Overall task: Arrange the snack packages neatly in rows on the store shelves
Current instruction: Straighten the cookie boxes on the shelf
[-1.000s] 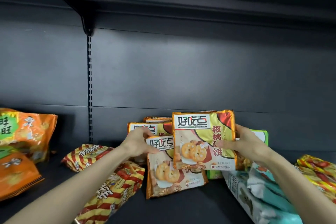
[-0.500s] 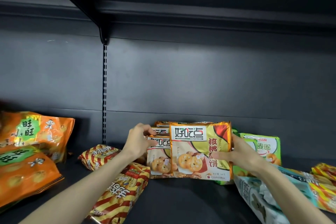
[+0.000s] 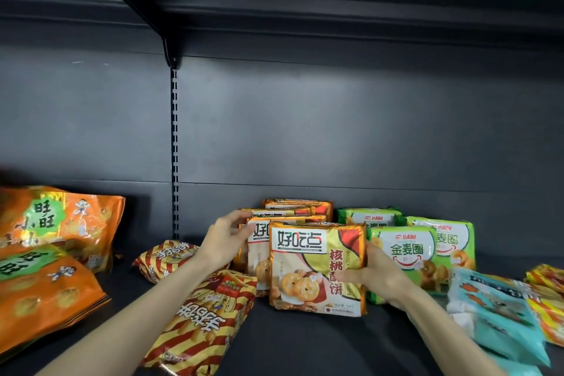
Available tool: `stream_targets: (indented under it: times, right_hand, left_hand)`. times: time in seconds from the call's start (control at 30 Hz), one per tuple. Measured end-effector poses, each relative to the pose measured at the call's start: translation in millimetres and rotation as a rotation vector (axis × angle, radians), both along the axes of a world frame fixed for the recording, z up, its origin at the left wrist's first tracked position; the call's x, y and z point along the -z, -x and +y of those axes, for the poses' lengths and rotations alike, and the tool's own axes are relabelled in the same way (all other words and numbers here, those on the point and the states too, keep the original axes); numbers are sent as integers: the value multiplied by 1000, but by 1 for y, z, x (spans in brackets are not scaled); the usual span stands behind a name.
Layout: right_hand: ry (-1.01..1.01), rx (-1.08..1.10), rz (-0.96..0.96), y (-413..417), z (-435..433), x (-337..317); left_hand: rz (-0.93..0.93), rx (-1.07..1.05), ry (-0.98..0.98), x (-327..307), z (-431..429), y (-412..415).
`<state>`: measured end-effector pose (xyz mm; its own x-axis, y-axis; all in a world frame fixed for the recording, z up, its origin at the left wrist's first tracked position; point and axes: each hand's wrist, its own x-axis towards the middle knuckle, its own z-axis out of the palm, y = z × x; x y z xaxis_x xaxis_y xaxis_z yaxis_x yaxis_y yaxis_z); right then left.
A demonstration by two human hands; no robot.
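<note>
the front walnut biscuit pack stands upright near the middle of the shelf, face out, at the head of a file of matching orange-and-gold packs that runs back toward the rear panel. the right hand has its grip on this pack's right edge, thumb laid across the front. the left hand has its grip curled on the left edge of the second pack just behind, as if steadying the file. just beside them on the right, the green ring-biscuit packs also stand upright in short files. i judge these two kinds nearly done, the front pack wanting only to be squared up. much is left: the red-and-yellow striped bags lie flat and askew to the left, the big orange bags slump in a heap at far left, and the teal bags and some yellow-and-red packs lie loose at right.
</note>
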<state>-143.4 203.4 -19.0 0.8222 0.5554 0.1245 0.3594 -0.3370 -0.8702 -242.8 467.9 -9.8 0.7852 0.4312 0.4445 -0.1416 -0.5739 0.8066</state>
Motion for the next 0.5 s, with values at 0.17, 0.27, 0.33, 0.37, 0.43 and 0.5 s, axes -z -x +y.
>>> stream_targets:
  times: [0.17, 0.27, 0.33, 0.37, 0.43, 0.5]
  right_hand:
    - [29, 39, -26, -4, 12, 7]
    - [51, 54, -45, -5, 16, 8]
    - [43, 65, -60, -6, 18, 9]
    - [42, 72, -70, -7, 18, 10]
    - [43, 70, -84, -7, 19, 11]
    - [48, 52, -82, -7, 19, 11]
  left_hand:
    - [78, 3, 63, -1, 0, 0]
    - [180, -36, -32, -4, -2, 0]
    - [215, -47, -58, -5, -4, -1]
    - [230, -19, -46, -5, -5, -2]
    - [253, 61, 14, -2, -4, -5]
    - [251, 116, 86, 0, -3, -9]
